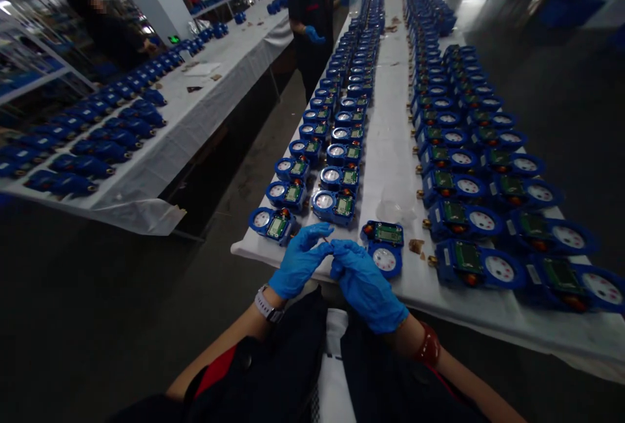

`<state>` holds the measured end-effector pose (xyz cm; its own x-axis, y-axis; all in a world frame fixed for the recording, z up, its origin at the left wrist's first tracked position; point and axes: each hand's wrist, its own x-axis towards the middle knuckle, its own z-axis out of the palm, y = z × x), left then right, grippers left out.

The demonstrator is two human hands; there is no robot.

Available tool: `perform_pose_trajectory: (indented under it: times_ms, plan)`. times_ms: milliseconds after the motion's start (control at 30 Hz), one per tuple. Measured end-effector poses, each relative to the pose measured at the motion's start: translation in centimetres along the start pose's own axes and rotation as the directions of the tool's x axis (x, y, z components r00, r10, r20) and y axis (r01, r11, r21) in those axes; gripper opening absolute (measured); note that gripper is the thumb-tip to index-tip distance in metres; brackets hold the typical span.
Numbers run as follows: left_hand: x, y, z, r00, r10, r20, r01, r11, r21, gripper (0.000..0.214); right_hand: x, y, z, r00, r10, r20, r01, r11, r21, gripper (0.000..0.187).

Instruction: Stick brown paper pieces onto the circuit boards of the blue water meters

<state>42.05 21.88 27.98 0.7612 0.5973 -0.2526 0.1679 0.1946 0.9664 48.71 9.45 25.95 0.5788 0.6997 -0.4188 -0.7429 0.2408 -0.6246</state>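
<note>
My left hand and my right hand wear blue nitrile gloves and meet above the near edge of a white-covered table. A thin pale sliver sticks out from my left fingertips, and my right fingertips press in close beside it. To the left of my hands lies a blue water meter with a green circuit board and a round dial. Another such meter sits just right of my right hand, its dial facing me. Neither hand touches a meter.
Long double rows of blue meters run away along the table. A gloved co-worker stands at its far end. Another person works behind a second white table with blue meters. Shelves line the back, with a dark floor aisle between the tables.
</note>
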Motion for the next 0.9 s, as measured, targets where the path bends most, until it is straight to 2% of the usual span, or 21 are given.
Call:
perform_pose_trajectory:
  times_ms: [133,300,367,433,533,600,667,733,900]
  plan:
    - [0.0,-0.3,-2.9,0.997,-0.076,-0.002,0.076,0.991,0.109,0.074,0.8,0.4,1.6,0.994,-0.046,-0.099,0.045,0.999,-0.014,0.047]
    - [0.0,-0.1,-4.8,0.996,-0.052,0.069,0.038,0.981,0.192,0.070,2.1,1.2,2.4,0.967,-0.127,-0.222,0.111,0.991,-0.081,0.049]
    - [0.2,0.3,-4.9,0.998,0.019,0.066,-0.034,0.973,0.226,0.067,2.4,1.6,2.4,0.954,-0.157,-0.254,0.136,0.986,-0.099,0.049]
    - [0.4,0.6,-4.9,0.984,0.172,0.053,-0.180,0.939,0.293,0.064,2.6,1.9,2.5,0.948,-0.174,-0.268,0.149,0.983,-0.109,0.050]
    - [0.3,0.9,-4.9,0.899,0.435,0.053,-0.413,0.799,0.437,0.052,2.5,2.1,2.6,0.949,-0.168,-0.268,0.140,0.983,-0.120,0.048]
    - [0.3,1.0,-5.1,0.837,0.539,0.094,-0.505,0.697,0.509,0.040,2.4,2.3,2.6,0.951,-0.154,-0.267,0.122,0.984,-0.131,0.045]
    - [0.5,0.8,-5.2,0.794,0.589,0.146,-0.560,0.617,0.553,0.035,2.5,2.6,2.4,0.951,-0.139,-0.277,0.103,0.984,-0.142,0.044]
    - [0.8,0.6,-5.4,0.781,0.599,0.177,-0.575,0.578,0.579,0.041,2.9,2.7,2.0,0.943,-0.135,-0.305,0.091,0.984,-0.153,0.046]
    - [1.4,-0.3,-5.3,0.821,0.550,0.157,-0.513,0.587,0.626,0.053,4.6,2.2,0.0,0.904,-0.163,-0.395,0.088,0.976,-0.201,0.045]
